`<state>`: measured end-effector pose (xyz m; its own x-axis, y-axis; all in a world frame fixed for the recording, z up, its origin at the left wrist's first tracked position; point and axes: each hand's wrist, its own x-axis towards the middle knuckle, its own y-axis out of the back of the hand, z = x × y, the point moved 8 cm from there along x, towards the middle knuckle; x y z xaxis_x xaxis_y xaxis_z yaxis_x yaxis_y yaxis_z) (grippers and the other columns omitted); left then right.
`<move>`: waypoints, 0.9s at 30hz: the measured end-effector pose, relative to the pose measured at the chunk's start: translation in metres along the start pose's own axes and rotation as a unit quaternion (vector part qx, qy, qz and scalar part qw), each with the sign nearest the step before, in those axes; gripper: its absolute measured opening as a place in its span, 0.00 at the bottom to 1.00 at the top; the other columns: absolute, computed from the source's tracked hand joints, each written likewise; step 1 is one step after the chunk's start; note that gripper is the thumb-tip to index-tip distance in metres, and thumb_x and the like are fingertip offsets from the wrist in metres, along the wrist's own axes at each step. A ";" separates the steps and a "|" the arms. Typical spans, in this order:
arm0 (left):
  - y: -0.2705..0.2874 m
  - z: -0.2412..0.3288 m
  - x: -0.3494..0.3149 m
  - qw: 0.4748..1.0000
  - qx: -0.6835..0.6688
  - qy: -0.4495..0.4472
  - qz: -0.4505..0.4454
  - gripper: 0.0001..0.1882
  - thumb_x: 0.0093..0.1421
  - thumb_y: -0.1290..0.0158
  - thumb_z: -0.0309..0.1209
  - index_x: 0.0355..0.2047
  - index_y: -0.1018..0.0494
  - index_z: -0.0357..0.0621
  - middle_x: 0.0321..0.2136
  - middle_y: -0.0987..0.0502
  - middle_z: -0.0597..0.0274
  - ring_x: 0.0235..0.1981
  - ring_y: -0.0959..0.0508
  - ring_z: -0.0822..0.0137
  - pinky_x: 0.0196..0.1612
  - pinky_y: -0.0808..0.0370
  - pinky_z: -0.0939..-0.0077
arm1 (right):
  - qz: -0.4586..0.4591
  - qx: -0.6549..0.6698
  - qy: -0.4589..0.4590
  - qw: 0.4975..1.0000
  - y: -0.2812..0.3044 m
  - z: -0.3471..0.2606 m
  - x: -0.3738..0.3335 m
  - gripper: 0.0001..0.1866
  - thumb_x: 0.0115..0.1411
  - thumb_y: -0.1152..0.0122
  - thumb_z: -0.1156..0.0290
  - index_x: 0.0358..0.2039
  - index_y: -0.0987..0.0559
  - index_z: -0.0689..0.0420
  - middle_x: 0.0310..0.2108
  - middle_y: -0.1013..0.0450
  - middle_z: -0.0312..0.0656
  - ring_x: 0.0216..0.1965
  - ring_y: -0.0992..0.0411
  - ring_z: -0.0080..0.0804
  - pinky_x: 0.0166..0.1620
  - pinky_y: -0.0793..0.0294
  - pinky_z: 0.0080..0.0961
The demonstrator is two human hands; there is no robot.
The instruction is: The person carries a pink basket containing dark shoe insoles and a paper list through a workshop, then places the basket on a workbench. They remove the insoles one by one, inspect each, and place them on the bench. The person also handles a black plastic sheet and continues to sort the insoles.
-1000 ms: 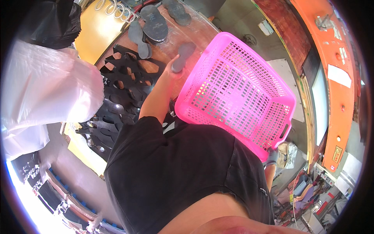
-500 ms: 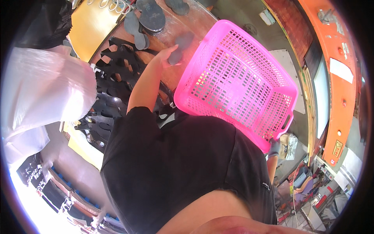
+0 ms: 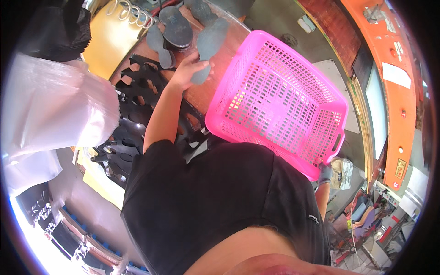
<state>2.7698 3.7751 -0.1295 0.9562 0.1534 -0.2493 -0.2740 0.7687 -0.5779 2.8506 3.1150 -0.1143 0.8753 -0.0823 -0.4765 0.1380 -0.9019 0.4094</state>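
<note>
left hand (image 3: pixel 195 71) has its fingers closed on the lower end of a grey sole (image 3: pixel 213 40), w/ thumb on the upper face. so the sole is directly at the fingers & goes out from them to approx. 1 o'clock; its long axis runs 7 to 1 o'clock, & it seems held over the wooden surface (image 3: pixel 201 98). left hand is the nearer one. main relation: pink basket (image 3: pixel 225 89) lies btwn 3 & 4 o'clock from these fingers, just beside, w/ its near rim standing btwn sole & hollow. right hand (image 3: pixel 325 173), in grey glove, is at approx. 5 o'clock of the basket, touching its low corner; its fingers are partly hidden, so i cannot tell how they close. around: dark stacked soles (image 3: pixel 178 30) at 11 o'clock from left hand, narrow sole (image 3: pixel 156 40) at 10, more soles (image 3: pixel 200 11) at 12, near the held one's far tip. black cut-out sheets (image 3: pixel 130 112) at 8 o'clock.
</note>
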 end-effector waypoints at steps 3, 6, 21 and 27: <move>-0.034 0.041 -0.021 0.995 0.058 -0.075 -0.034 0.20 0.54 0.48 0.28 0.47 0.37 0.36 0.35 0.27 0.56 0.33 0.24 0.65 0.32 0.24 0.72 | 0.015 0.047 0.014 0.999 -0.005 -0.019 -0.004 0.20 0.44 0.53 0.81 0.41 0.29 0.62 0.32 0.27 0.41 0.31 0.28 0.27 0.31 0.29 0.23; -0.063 0.063 -0.036 0.982 0.135 -0.118 -0.069 0.19 0.53 0.47 0.28 0.45 0.36 0.36 0.34 0.27 0.56 0.33 0.24 0.65 0.33 0.25 0.72 | -0.034 0.007 0.063 0.997 -0.015 -0.042 -0.001 0.17 0.45 0.53 0.81 0.39 0.27 0.61 0.28 0.28 0.37 0.27 0.31 0.24 0.30 0.31 0.22; -0.083 0.071 -0.097 0.983 0.125 -0.130 -0.042 0.16 0.53 0.50 0.24 0.42 0.36 0.35 0.31 0.27 0.55 0.28 0.25 0.66 0.29 0.26 0.72 | 0.021 -0.180 0.107 0.978 -0.003 -0.031 -0.031 0.17 0.48 0.50 0.83 0.41 0.27 0.62 0.31 0.26 0.40 0.27 0.27 0.28 0.30 0.28 0.22; -0.092 0.090 -0.083 0.974 0.117 -0.194 -0.026 0.15 0.54 0.52 0.25 0.43 0.36 0.37 0.32 0.29 0.57 0.30 0.25 0.65 0.28 0.24 0.71 | 0.122 0.215 0.216 0.944 0.041 -0.085 -0.104 0.19 0.47 0.50 0.85 0.43 0.29 0.63 0.33 0.26 0.39 0.30 0.27 0.26 0.34 0.27 0.22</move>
<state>2.7255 3.7476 0.0148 0.9477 0.2980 0.1141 -0.2360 0.8952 -0.3780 2.8043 3.1227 0.0181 0.9769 -0.2135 -0.0089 -0.2124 -0.9749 0.0670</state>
